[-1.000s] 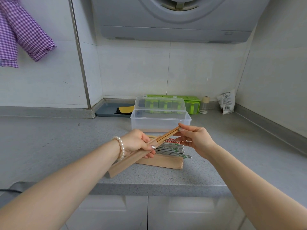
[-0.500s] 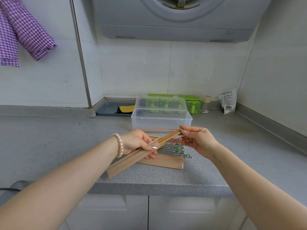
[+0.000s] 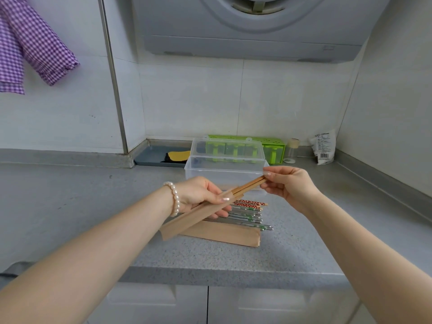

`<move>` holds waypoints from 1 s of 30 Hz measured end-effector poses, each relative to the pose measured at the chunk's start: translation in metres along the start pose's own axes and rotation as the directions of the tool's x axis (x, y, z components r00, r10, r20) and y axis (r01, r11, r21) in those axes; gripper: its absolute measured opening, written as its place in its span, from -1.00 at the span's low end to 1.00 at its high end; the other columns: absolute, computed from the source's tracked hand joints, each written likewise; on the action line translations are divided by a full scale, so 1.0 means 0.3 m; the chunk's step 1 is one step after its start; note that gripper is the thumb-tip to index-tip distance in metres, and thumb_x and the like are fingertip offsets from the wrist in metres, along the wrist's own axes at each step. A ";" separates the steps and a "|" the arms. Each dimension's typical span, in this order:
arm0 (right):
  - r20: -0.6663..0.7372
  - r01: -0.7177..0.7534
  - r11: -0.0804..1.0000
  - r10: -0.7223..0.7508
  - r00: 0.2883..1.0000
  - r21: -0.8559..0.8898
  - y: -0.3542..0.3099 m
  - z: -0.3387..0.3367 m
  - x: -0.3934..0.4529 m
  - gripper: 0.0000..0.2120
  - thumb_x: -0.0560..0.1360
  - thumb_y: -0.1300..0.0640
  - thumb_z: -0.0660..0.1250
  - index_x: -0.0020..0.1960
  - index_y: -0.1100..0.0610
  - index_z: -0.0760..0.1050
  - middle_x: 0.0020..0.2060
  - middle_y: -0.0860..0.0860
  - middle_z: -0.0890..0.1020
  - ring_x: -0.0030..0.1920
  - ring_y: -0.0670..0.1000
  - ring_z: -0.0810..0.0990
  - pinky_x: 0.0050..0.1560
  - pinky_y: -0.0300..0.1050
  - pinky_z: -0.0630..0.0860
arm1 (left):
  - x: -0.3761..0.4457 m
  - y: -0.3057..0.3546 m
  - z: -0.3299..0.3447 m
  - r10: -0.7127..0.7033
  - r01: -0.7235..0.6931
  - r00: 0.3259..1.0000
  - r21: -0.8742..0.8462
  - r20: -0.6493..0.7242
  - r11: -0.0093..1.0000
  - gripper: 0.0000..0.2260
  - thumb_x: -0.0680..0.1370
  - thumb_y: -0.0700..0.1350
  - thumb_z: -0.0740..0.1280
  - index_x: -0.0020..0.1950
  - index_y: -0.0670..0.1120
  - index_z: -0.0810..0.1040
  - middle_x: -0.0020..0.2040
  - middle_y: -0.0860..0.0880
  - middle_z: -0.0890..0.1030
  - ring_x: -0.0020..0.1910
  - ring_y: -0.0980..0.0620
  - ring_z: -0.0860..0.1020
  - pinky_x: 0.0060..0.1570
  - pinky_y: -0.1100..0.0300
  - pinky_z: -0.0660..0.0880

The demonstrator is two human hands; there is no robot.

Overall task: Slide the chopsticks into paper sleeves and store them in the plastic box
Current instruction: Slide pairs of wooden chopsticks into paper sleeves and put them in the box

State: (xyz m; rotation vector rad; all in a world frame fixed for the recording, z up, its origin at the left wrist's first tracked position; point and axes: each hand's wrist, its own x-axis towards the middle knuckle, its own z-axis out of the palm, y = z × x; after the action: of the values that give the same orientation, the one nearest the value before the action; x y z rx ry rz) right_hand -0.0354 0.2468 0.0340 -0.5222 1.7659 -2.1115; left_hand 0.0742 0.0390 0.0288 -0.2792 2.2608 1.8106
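the left hand (image 3: pixel 198 197) has its grip curled round a brown paper sleeve (image 3: pixel 198 216), held up over the tabletop (image 3: pixel 70 206). the right hand (image 3: pixel 289 185) pinches the top ends of two wooden chopsticks (image 3: pixel 250 185), which are partly inside. to do it well, she should keep the sticks together, in line with the sleeve, and push slowly. the plastic box (image 3: pixel 224 170) waits open just behind.

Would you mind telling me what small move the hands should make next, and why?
Probably push the wooden chopsticks farther down into the paper sleeve. The right hand pinches their top ends, the left hand grips the sleeve near its mouth, and a good part of the sticks is outside it. The plastic box behind stands open for storing them afterwards.
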 end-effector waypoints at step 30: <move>-0.451 -0.294 0.722 -0.027 0.892 -0.626 0.062 0.042 0.603 -0.70 0.50 0.02 0.33 -0.04 0.30 0.49 -0.37 0.16 0.66 -0.65 0.02 0.54 -0.53 -0.19 0.48 | 0.146 -0.148 -0.189 -0.028 0.072 0.987 0.279 -0.159 0.958 -0.88 0.55 -0.12 0.29 0.01 -0.14 0.55 -0.13 -0.06 0.66 -0.24 0.11 0.61 -0.14 0.26 0.54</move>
State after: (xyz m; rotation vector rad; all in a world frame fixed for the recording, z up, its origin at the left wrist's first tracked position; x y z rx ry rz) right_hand -0.1871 0.1460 0.0289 -0.0560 2.7645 -1.4751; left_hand 0.0416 -0.0261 -0.0138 -0.4314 2.5544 1.4585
